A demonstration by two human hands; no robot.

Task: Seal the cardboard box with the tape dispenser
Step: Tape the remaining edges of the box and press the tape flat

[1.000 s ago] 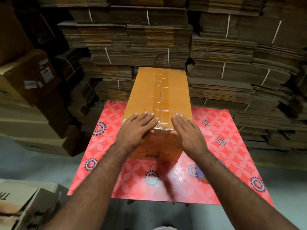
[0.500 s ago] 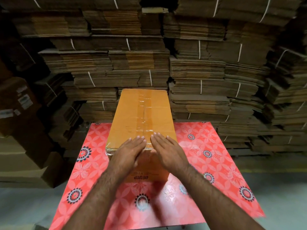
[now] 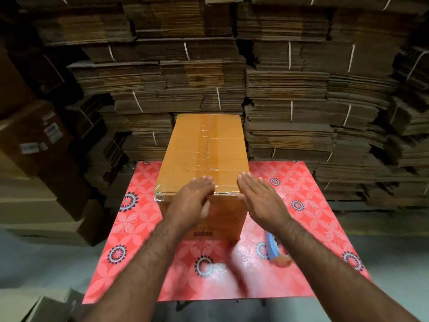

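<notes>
Since half a second ago the right hand (image 3: 260, 198) has slid off the middle of the box top toward its right near corner, so both hands are further apart now; the left hand (image 3: 192, 201) has barely shifted. Both are flat with fingers together and stretched out, gripping nothing. The left palm lies over the near top edge of the tall orange-brown cardboard box (image 3: 206, 147), thumb hanging down the front face. The right one's fingertips are at the right near corner, though whether they actually touch it I can't tell.

Box stands upright in the middle of the red floral-patterned tabletop (image 3: 306, 187), with clear shiny tape (image 3: 205, 145) running down its top seam. A blue-handled tape dispenser (image 3: 275, 249) lies on the table, partly hidden under the right forearm. Bundled stacks of flattened brown cardboard (image 3: 290, 89) fill the background.
</notes>
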